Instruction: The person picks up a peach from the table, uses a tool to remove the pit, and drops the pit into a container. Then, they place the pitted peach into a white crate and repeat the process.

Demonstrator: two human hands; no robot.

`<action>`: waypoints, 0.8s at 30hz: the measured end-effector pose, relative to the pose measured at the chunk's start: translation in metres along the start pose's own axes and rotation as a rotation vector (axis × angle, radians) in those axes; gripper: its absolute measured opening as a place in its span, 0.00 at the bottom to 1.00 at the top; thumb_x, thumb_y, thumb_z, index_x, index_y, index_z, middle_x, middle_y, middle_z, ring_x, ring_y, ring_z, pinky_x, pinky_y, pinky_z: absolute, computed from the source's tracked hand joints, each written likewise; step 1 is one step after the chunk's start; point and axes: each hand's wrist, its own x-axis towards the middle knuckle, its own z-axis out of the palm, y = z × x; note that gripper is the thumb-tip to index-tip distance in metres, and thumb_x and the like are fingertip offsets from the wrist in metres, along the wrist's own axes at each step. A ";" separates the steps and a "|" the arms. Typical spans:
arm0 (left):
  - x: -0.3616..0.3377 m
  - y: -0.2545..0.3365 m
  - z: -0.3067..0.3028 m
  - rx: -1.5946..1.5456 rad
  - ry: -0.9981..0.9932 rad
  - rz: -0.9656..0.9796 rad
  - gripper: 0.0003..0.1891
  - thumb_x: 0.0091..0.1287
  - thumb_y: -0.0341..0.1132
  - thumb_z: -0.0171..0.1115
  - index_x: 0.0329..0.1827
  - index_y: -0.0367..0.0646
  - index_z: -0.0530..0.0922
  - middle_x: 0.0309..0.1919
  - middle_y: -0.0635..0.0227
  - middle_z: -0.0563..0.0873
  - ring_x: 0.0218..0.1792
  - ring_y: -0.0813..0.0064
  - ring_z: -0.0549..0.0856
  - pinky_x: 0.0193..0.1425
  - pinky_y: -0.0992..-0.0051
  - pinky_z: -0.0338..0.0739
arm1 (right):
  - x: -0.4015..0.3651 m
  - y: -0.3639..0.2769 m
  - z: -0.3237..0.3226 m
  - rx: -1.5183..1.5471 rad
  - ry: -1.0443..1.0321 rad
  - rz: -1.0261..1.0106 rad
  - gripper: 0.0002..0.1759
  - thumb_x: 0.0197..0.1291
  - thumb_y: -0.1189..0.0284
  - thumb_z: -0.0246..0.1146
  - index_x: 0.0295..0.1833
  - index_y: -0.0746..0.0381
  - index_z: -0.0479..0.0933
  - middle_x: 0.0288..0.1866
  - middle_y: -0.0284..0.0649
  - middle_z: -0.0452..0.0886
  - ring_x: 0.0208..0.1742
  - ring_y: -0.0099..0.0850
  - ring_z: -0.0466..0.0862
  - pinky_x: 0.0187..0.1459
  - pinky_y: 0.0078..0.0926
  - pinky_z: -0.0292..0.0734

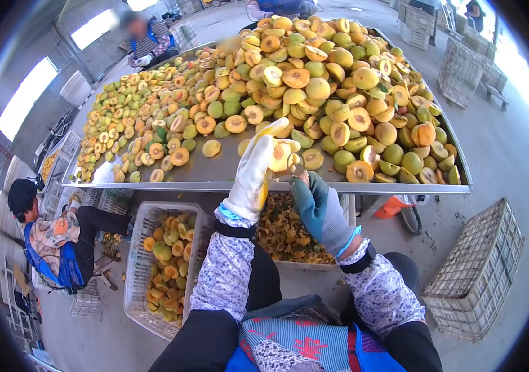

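My left hand [254, 167], in a white glove with yellow stains, is closed around a peach half [282, 155] just over the near edge of the metal table. Its cut face is turned towards my right hand [320, 204], which wears a grey and blue glove. That hand grips a small pitting tool [302, 173] with a curved metal loop at its tip, right at the fruit. Beyond both hands, a large heap of halved peaches [314, 74] covers much of the table [215, 185].
Below the table edge stand a white crate [133, 273] of peach halves and a bin of darker fruit scraps [289, 232]. An upturned white crate [478, 273] is at the right. One person [60, 239] sits at the left; another [150, 40] sits behind the table.
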 end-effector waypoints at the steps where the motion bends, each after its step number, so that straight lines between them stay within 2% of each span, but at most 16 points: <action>1: -0.002 -0.005 0.012 -0.099 -0.001 -0.017 0.29 0.83 0.53 0.43 0.73 0.37 0.71 0.50 0.56 0.87 0.44 0.67 0.87 0.50 0.68 0.83 | 0.000 0.002 -0.001 -0.026 0.022 -0.028 0.17 0.77 0.63 0.57 0.51 0.68 0.78 0.32 0.49 0.84 0.33 0.39 0.83 0.36 0.36 0.77; 3: -0.002 -0.016 0.022 -0.219 0.050 -0.043 0.30 0.83 0.53 0.40 0.71 0.36 0.72 0.51 0.54 0.86 0.44 0.64 0.86 0.51 0.65 0.82 | 0.000 0.007 -0.001 -0.074 0.060 -0.083 0.17 0.78 0.63 0.56 0.52 0.68 0.78 0.30 0.38 0.82 0.32 0.22 0.77 0.36 0.28 0.75; 5: -0.004 -0.023 0.025 -0.256 0.166 -0.051 0.30 0.83 0.54 0.39 0.69 0.35 0.73 0.50 0.52 0.86 0.42 0.62 0.86 0.51 0.63 0.83 | -0.001 0.011 -0.001 -0.068 0.060 -0.110 0.18 0.78 0.62 0.57 0.50 0.69 0.78 0.30 0.44 0.83 0.32 0.27 0.81 0.36 0.31 0.76; 7: -0.001 -0.034 0.014 -0.311 0.152 -0.044 0.30 0.83 0.54 0.41 0.66 0.34 0.75 0.49 0.52 0.87 0.42 0.61 0.86 0.51 0.62 0.83 | 0.001 0.007 -0.004 -0.113 0.019 -0.105 0.19 0.78 0.61 0.57 0.50 0.69 0.78 0.31 0.48 0.84 0.32 0.31 0.84 0.36 0.33 0.77; 8: -0.001 -0.038 0.011 -0.338 0.149 -0.050 0.30 0.82 0.54 0.42 0.65 0.34 0.75 0.49 0.52 0.87 0.43 0.60 0.86 0.51 0.62 0.83 | 0.001 0.004 -0.003 -0.118 0.003 -0.109 0.19 0.77 0.61 0.57 0.50 0.69 0.78 0.32 0.53 0.84 0.34 0.38 0.86 0.38 0.35 0.78; 11: -0.005 -0.042 0.010 -0.365 0.172 -0.044 0.29 0.82 0.54 0.46 0.63 0.34 0.77 0.49 0.53 0.87 0.44 0.60 0.87 0.52 0.63 0.83 | 0.001 0.008 0.005 -0.117 -0.012 -0.062 0.19 0.77 0.60 0.57 0.48 0.68 0.78 0.35 0.60 0.84 0.41 0.62 0.84 0.37 0.46 0.77; 14: -0.006 -0.044 0.017 -0.392 0.270 -0.028 0.29 0.80 0.55 0.49 0.60 0.34 0.79 0.49 0.54 0.87 0.45 0.61 0.87 0.53 0.63 0.83 | 0.001 0.020 0.013 -0.107 -0.021 -0.129 0.21 0.77 0.58 0.57 0.48 0.68 0.78 0.36 0.61 0.84 0.40 0.63 0.83 0.37 0.48 0.77; 20: -0.012 -0.038 0.012 -0.255 0.325 -0.043 0.28 0.79 0.56 0.52 0.56 0.35 0.82 0.45 0.56 0.88 0.43 0.63 0.88 0.51 0.64 0.84 | -0.001 0.039 0.022 -0.142 -0.106 -0.004 0.23 0.76 0.56 0.57 0.46 0.69 0.80 0.37 0.64 0.83 0.41 0.64 0.82 0.37 0.49 0.77; 23: -0.012 -0.037 0.012 -0.175 0.339 -0.020 0.28 0.79 0.56 0.52 0.54 0.35 0.82 0.43 0.55 0.89 0.41 0.64 0.88 0.47 0.66 0.85 | -0.003 0.044 0.025 -0.074 -0.123 -0.003 0.25 0.77 0.55 0.55 0.47 0.70 0.81 0.37 0.62 0.85 0.39 0.56 0.87 0.40 0.45 0.78; 24: -0.013 -0.036 0.012 -0.153 0.343 -0.007 0.28 0.79 0.56 0.52 0.53 0.34 0.83 0.43 0.55 0.89 0.40 0.65 0.89 0.46 0.67 0.85 | -0.003 0.043 0.026 -0.008 -0.132 0.000 0.26 0.78 0.55 0.55 0.47 0.70 0.81 0.36 0.59 0.86 0.39 0.50 0.87 0.40 0.43 0.79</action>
